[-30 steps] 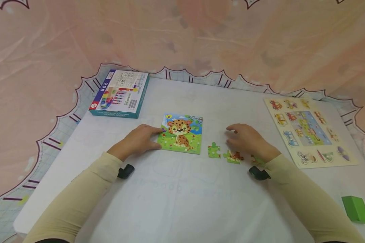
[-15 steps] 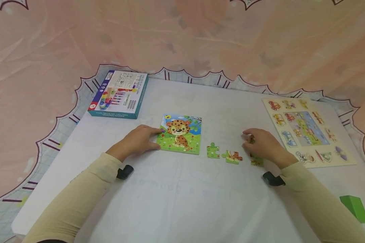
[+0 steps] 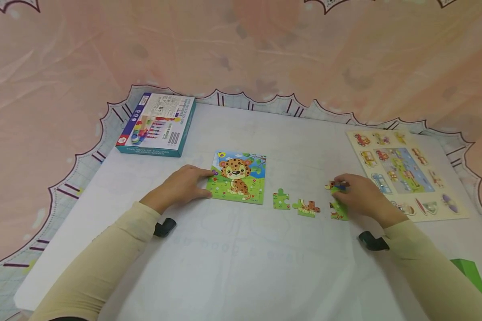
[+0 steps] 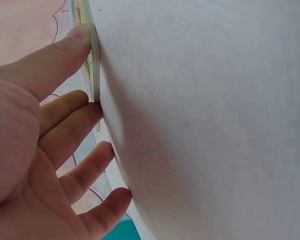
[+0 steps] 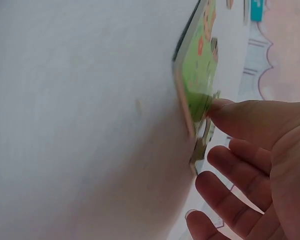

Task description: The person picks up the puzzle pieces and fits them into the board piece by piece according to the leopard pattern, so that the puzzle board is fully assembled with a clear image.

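Observation:
My left hand rests at the left side of the square leopard puzzle, thumb and index finger touching its edge. In the left wrist view that hand has its fingers spread beside the puzzle's edge. My right hand pinches a small puzzle piece between thumb and index finger, just above a green piece. In the right wrist view the thumb of my right hand lies at the far edge of the green piece; the index finger is hidden.
Two loose pieces, one green and one with leopard print, lie between the hands. A teal-sided box sits at the back left, a picture board at the right, and a green block at the right front.
My right hand has moved right, away from the leopard puzzle, and its thumb and index finger have come together on a small piece. My left hand has stayed at the puzzle's left edge.

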Action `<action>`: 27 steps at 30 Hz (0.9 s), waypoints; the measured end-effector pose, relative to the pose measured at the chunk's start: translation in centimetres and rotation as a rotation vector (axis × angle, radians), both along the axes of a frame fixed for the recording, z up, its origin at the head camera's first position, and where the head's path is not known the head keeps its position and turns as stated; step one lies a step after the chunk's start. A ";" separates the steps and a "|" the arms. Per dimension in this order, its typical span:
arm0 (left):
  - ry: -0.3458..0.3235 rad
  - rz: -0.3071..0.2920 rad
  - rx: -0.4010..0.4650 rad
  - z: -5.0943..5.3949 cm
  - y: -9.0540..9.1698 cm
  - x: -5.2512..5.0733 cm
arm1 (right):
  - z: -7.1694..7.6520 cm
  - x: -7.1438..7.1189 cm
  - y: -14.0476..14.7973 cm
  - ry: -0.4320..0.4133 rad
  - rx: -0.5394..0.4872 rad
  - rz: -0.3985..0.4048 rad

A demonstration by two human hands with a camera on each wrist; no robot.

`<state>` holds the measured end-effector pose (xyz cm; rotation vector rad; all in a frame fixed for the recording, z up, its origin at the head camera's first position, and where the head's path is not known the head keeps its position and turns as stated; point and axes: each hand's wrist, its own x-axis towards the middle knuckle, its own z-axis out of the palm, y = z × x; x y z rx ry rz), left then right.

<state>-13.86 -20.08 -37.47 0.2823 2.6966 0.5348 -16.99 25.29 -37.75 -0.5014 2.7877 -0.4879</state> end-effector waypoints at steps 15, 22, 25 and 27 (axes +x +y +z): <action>-0.003 0.001 0.005 0.0 -0.1 0.0 | 0.2 0.1 1.7 -0.007 0.001 -0.024; -0.013 0.005 0.002 -0.1 -0.1 0.0 | 0.2 0.1 2.0 0.001 -0.018 -0.018; -0.013 0.005 0.002 0.0 -0.1 -0.1 | 0.2 0.1 1.9 -0.006 -0.015 -0.027; -0.012 0.005 0.003 0.0 -0.1 -0.1 | 0.2 0.0 1.8 -0.012 -0.012 -0.032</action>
